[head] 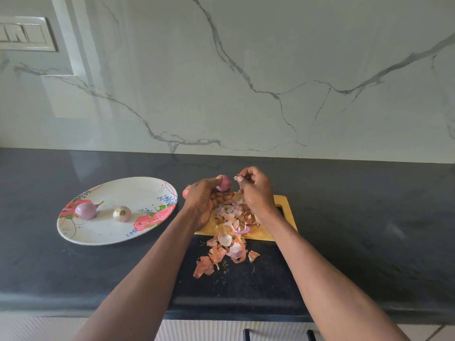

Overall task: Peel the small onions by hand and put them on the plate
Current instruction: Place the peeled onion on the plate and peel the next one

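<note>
Dark countertop (344,217): left hand (205,201) gripped small onion (223,183); right hand (253,190) pinched torn skin piece (238,178) above cutting board (283,205).

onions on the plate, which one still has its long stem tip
The darker purple onion on the plate's left; the paler onion to its right shows only a trimmed end.

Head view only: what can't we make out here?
- Onion in the left hand: fingers cover most of it, so how much is peeled is unclear.
- Object behind the left wrist: mostly hidden.
- Cutting board: peels and both hands cover much of it.
</note>
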